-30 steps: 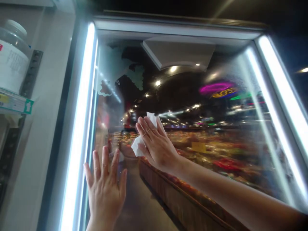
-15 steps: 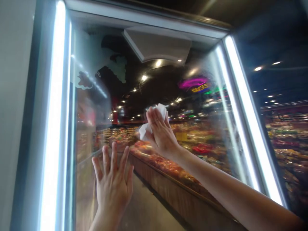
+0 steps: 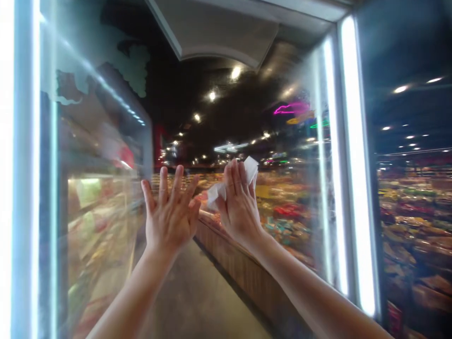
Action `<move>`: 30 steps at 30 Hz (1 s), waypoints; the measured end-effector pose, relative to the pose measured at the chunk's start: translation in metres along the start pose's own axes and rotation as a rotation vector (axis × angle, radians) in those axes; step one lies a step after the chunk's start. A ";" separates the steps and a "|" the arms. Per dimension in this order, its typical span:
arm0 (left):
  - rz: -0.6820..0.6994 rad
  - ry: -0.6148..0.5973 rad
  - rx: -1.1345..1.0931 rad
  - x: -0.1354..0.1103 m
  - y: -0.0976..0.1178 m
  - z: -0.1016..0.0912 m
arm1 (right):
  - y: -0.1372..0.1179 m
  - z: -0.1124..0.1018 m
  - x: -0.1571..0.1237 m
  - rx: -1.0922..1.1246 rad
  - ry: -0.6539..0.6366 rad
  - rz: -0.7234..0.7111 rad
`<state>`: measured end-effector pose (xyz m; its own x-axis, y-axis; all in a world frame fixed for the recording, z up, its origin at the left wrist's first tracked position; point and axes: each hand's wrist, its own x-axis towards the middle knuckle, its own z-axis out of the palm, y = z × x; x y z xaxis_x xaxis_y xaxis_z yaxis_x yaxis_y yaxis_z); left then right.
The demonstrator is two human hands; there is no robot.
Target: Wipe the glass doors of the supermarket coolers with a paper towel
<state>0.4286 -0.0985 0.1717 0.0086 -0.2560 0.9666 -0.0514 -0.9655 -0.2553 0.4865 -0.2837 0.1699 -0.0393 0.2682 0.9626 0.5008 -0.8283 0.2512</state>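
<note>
A glass pane (image 3: 197,141) stands upright in front of me inside a lit frame. My left hand (image 3: 172,212) is spread on or very near the glass, fingers apart, holding nothing. To its right, my right hand (image 3: 241,207) presses a white tissue (image 3: 251,169) toward the pane. Its fingers lie close together over the tissue, whose ends stick out on both sides; the middle is hidden under the palm.
Bright light strips run along the left side (image 3: 26,165) and right side (image 3: 358,165) of the frame. A pale panel (image 3: 219,33) shows at the top. Through or in the glass appear a floor (image 3: 197,292), a long wooden-sided display (image 3: 233,268) and ceiling lamps.
My view has shifted closer and turned, so the frame's left strip sits farther left. My left hand has risen. My right hand, with the tissue, has moved slightly right.
</note>
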 end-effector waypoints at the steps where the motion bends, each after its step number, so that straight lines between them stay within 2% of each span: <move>1: 0.000 -0.009 0.006 0.000 -0.001 -0.002 | -0.003 0.000 -0.014 0.021 -0.032 -0.053; 4: -0.001 -0.053 0.010 0.000 -0.004 -0.006 | -0.004 -0.003 -0.036 0.104 -0.125 -0.252; 6: -0.008 -0.079 0.010 0.002 -0.005 -0.008 | 0.002 -0.005 -0.024 0.135 -0.128 -0.317; 9: -0.025 -0.101 0.022 0.006 -0.006 -0.010 | 0.009 -0.004 0.011 0.123 -0.068 -0.269; 12: -0.041 -0.111 0.030 0.004 -0.007 -0.011 | 0.006 -0.002 0.019 0.127 -0.061 -0.242; 16: -0.067 -0.130 0.038 -0.024 -0.001 -0.011 | 0.012 -0.006 0.002 0.182 -0.200 -0.404; 18: -0.064 -0.154 0.043 -0.044 0.004 -0.010 | 0.022 -0.010 0.004 0.198 -0.241 -0.469; 21: -0.050 -0.179 0.046 -0.064 0.011 -0.010 | 0.030 -0.011 0.009 0.183 -0.193 -0.394; 23: -0.052 -0.180 0.056 -0.067 0.014 -0.011 | 0.026 -0.008 -0.002 0.193 -0.163 -0.342; 25: -0.061 -0.189 0.065 -0.067 0.016 -0.011 | 0.017 -0.005 -0.025 0.243 -0.201 -0.420; 28: -0.068 -0.207 0.075 -0.066 0.018 -0.011 | 0.010 -0.002 -0.051 0.308 -0.289 -0.615; 30: -0.060 -0.199 0.083 -0.066 0.020 -0.012 | 0.013 -0.002 -0.050 0.295 -0.254 -0.563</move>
<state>0.4151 -0.0998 0.1028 0.2060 -0.1940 0.9591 0.0378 -0.9778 -0.2059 0.4930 -0.3093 0.1252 -0.1769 0.7560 0.6302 0.6792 -0.3697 0.6340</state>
